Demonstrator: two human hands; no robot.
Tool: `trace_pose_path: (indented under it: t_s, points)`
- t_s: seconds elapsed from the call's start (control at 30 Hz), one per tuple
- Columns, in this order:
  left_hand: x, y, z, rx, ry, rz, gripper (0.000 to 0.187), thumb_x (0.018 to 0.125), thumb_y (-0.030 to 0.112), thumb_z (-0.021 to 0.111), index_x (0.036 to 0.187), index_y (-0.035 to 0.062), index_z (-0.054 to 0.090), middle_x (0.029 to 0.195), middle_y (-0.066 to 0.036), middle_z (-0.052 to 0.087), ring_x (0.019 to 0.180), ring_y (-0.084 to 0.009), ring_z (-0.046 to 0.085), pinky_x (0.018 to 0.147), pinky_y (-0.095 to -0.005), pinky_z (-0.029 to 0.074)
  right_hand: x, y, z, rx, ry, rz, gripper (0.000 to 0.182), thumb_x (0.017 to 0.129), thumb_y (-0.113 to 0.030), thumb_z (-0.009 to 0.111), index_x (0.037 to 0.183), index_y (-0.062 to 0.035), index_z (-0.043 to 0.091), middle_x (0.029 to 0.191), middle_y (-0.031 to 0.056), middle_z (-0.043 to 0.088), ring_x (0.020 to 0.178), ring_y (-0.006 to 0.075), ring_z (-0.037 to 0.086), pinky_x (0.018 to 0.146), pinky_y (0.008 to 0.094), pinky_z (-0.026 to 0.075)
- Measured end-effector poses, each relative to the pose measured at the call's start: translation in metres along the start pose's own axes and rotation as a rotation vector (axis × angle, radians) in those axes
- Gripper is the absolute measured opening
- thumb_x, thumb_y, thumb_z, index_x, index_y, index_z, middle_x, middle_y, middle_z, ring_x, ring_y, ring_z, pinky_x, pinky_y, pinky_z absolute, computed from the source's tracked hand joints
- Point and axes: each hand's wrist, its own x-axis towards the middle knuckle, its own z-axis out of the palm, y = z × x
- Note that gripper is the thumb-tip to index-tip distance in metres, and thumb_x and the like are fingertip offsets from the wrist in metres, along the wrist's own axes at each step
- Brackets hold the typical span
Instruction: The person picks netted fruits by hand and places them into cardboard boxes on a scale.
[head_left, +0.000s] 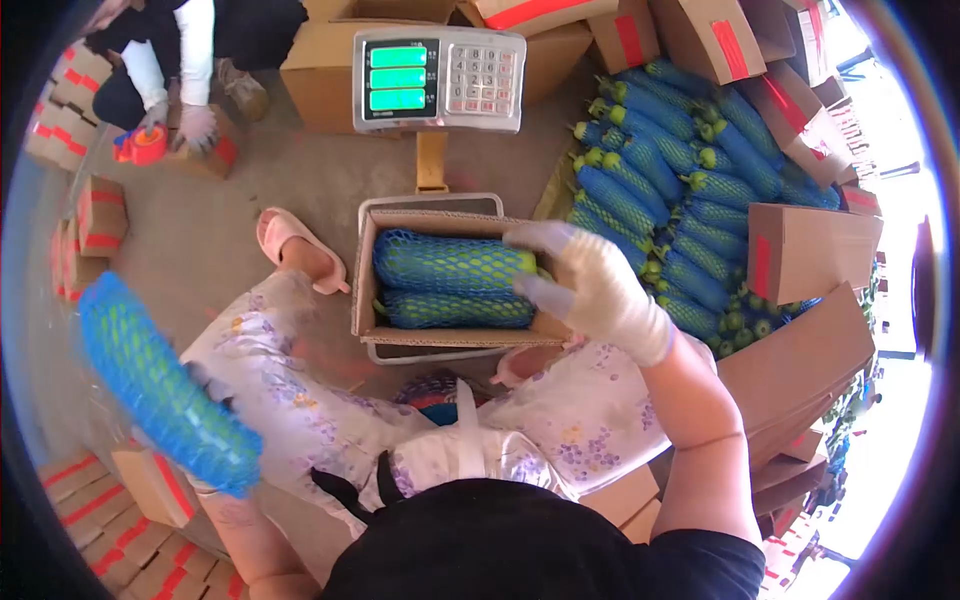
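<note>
My left hand [212, 388], mostly hidden, grips a long green squash in a blue foam net [165, 385], held tilted out at the left. Over the right end of an open cardboard box [363, 290] is my right hand [590, 285], in a white glove. Its blurred thumb and fingers are apart, close to the bare green tip of a netted squash [450, 262]. Another netted squash [455, 310] lies alongside that one in the box. The box rests on a scale platform [405, 353].
The scale's lit display [440, 80] stands behind the box. At the right lies a heap of netted squash [670, 190] amid open cartons [810, 250]. Upper left, another person's gloved hands [195, 130] are at a carton, by a red tape dispenser [140, 147]. Taped cartons [100, 225] stand at left.
</note>
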Motion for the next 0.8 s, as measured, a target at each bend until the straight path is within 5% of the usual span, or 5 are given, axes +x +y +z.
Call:
trace_pose_path:
  t_s: [0.1,0.33,0.43,0.67,0.8]
  points:
    - [0.03,-0.044,0.084,0.255,0.463,-0.061,0.101,0.078,0.079,0.057,0.142,0.001,0.044,0.126,-0.018,0.061,0.104,-0.0307,0.064,0.088,-0.0457,0.056,-0.016,-0.015,-0.001,0.733,-0.186,0.167,0.064,0.087,-0.026,0.075,0.14,-0.0028,0.047,0.13,0.0139,0.06,0.119,0.0259,0.058,0.103,0.0387,0.045]
    - [0.12,-0.061,0.183,1.149,-0.694,-0.286,0.073,0.084,0.035,0.076,0.141,0.0006,0.047,0.137,-0.019,0.055,0.13,-0.0249,0.049,0.108,-0.0367,0.037,-0.037,0.013,0.006,1.869,-0.075,0.292,0.108,0.064,-0.067,0.079,0.141,-0.002,0.04,0.123,0.0185,0.057,0.106,0.0333,0.061,0.089,0.0476,0.055]
    - [0.145,-0.104,0.123,1.654,-0.231,-0.001,0.068,0.081,0.022,0.076,0.138,0.0,0.047,0.121,-0.018,0.058,0.099,-0.0235,0.059,0.087,-0.0345,0.049,-0.053,0.036,-0.007,1.746,0.221,0.359,0.095,0.071,-0.066,0.072,0.135,-0.0003,0.045,0.117,0.0191,0.06,0.099,0.032,0.064,0.087,0.0454,0.055]
    - [0.197,-0.134,0.066,1.982,-0.216,-1.209,0.056,0.087,0.048,0.063,0.106,-0.0047,0.069,0.085,-0.025,0.068,0.078,-0.0355,0.069,0.075,-0.0436,0.052,-0.053,0.063,-0.017,1.622,0.558,0.37,0.074,0.081,-0.057,0.068,0.128,-0.0016,0.052,0.108,0.0177,0.063,0.096,0.0297,0.063,0.088,0.0445,0.053]
    - [0.223,-0.125,0.006,2.053,-0.475,-0.761,0.055,0.086,0.048,0.063,0.092,-0.0064,0.071,0.085,-0.029,0.068,0.086,-0.0383,0.069,0.077,-0.0455,0.051,-0.042,0.06,-0.022,1.609,0.6,0.349,0.07,0.083,-0.049,0.071,0.131,-0.0019,0.051,0.113,0.0163,0.062,0.099,0.0289,0.061,0.091,0.0422,0.051]
